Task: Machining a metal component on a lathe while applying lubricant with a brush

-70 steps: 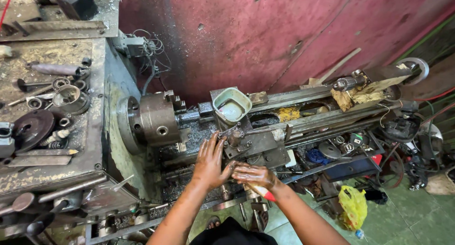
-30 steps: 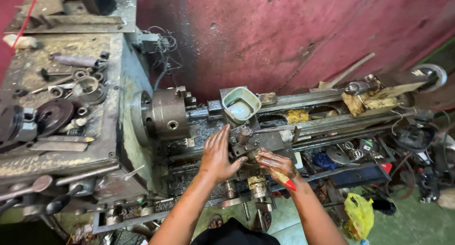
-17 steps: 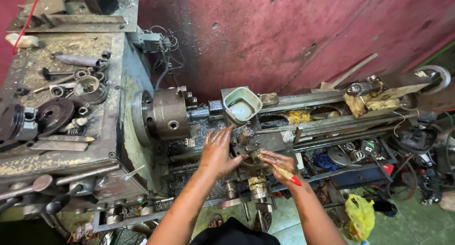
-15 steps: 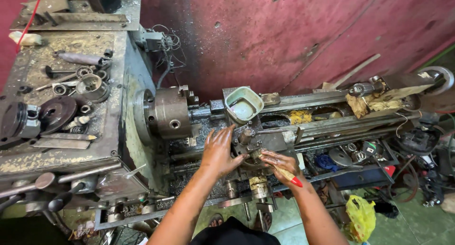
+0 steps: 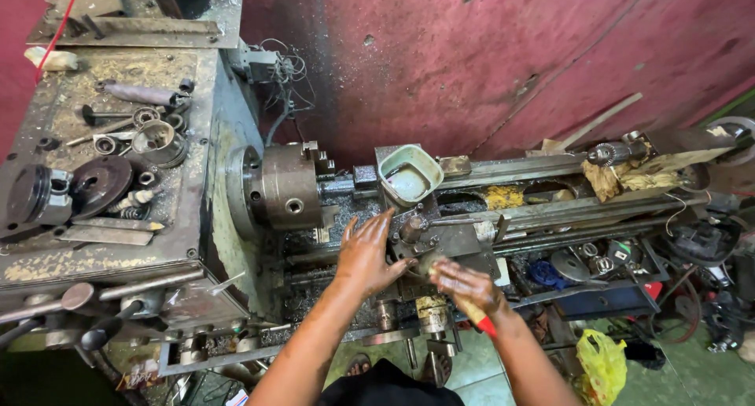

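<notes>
lathe (image 5: pixel 503 209) along red wall (image 5: pixel 487 60), chuck (image 5: pixel 287 187) at left end. carriage (image 5: pixel 452 241) mid-bed, right of chuck. left hand (image 5: pixel 368 253) flat on carriage, fingers spread open. right hand (image 5: pixel 465 286) just beside, closed round red-tipped tool (image 5: pixel 481 321).

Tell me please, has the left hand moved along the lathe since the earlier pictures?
No. The left hand lies open just below the small tub, right of the chuck, as before; only the camera shifted.
</notes>
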